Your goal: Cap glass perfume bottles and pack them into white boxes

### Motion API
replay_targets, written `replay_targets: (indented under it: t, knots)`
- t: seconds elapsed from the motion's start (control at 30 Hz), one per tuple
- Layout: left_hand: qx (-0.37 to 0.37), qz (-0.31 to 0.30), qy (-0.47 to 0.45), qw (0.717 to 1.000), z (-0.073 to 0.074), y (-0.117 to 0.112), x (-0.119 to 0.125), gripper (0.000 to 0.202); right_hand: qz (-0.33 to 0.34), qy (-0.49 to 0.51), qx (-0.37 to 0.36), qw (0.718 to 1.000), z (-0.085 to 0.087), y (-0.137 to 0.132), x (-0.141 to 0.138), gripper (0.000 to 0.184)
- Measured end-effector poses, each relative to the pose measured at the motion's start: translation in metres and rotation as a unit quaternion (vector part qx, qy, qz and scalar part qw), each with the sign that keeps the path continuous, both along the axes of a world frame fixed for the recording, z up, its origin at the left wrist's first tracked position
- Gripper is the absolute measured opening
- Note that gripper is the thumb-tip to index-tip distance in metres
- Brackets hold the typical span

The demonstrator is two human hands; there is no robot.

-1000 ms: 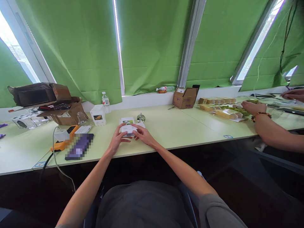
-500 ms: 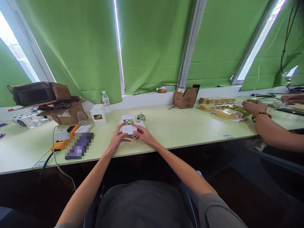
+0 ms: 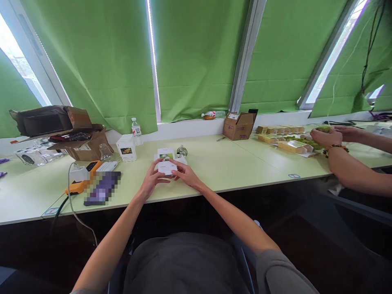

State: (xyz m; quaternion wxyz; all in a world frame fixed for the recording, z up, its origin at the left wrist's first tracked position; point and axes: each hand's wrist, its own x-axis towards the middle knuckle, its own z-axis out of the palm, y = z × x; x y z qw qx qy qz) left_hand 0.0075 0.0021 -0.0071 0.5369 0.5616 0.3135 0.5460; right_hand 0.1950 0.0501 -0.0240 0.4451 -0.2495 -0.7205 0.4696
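Small white cardboard box with green picture label [image 3: 165, 161] on pale green smooth tabletop [image 3: 232, 163], near front edge. Left hand [image 3: 152, 179] curled round box's left side, fingers bent, gripping. Right hand [image 3: 185, 173] on right side, fingertips pressed on box top. Behind box: rounded clear glass ornament [image 3: 182, 151]. Left of box: taller white carton [image 3: 126, 148], blurred dark flat slab [image 3: 102, 188].
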Motion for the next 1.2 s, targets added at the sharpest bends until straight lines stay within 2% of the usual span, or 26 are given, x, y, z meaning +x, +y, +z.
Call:
replay_targets:
  t: [1.2]
  knots:
    - [-0.011,-0.009,-0.003,1.000,0.0004,-0.0007,0.0005,0.078,0.002,-0.011,0.002,1.000,0.0012,-0.0018,0.0004,0.064]
